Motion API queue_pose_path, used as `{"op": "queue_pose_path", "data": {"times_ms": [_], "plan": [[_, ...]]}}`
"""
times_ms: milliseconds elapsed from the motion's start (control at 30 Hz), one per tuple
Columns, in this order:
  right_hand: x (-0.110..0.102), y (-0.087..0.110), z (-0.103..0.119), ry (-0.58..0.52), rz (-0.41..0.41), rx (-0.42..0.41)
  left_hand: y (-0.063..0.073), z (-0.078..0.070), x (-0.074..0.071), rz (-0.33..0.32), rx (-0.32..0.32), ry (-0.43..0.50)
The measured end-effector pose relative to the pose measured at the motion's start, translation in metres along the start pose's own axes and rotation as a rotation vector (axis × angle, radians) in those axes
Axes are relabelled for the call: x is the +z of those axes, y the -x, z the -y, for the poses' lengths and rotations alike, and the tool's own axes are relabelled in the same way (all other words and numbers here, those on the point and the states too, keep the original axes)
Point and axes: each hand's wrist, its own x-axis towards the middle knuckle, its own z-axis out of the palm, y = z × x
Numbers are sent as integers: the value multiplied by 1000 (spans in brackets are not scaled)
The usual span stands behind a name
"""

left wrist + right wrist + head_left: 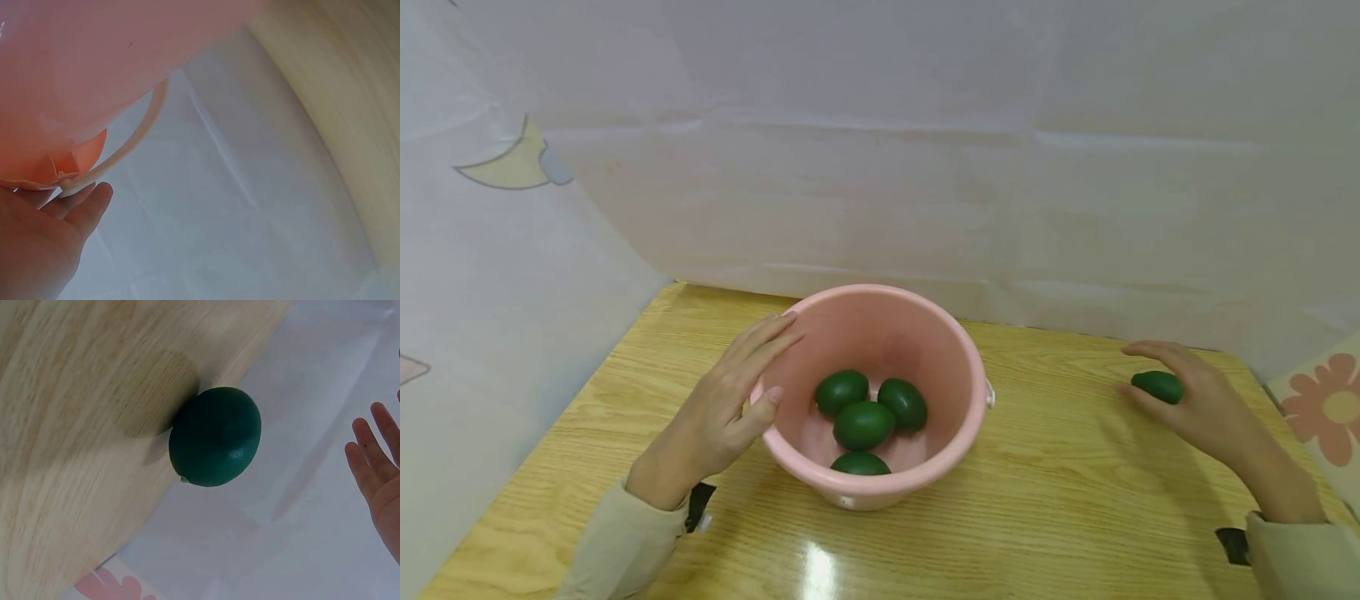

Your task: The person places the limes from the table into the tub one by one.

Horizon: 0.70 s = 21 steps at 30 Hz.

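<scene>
A pink bucket (951,450) stands on the table with several dark green oval fruits (863,426) inside. My left hand (722,408) is at its left rim, fingers extended and thumb apart from them. The left wrist view shows that hand (44,237) right by the rim, where the pale handle (140,128) joins the bucket (125,50). Far to the right, my right hand (1206,408) reaches around another green fruit (1157,387), thumb and fingers spread. In the right wrist view a gap separates this hand (381,475) from the fruit (215,437), which sits on the tabletop and shows a small stem end.
The wood-grain table (1045,492) meets a pale sheet (880,200) hung behind it and along the left. A printed flower (1330,404) shows on the sheet at the right. A white handle mount (990,394) sticks out on the bucket's right side.
</scene>
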Motion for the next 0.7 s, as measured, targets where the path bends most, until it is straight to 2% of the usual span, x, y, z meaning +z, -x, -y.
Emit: {"op": "queue_pose_path", "data": {"times_ms": [267, 400, 700], "plan": [[-2, 2, -10, -19, 29, 59, 0, -1, -1, 12, -11, 4], [-1, 3, -14, -10, 19, 54, -1, -2, -2, 15, -13, 4], [0, 5, -24, 24, 20, 10, -1, -3, -3, 50, -60, 16]]}}
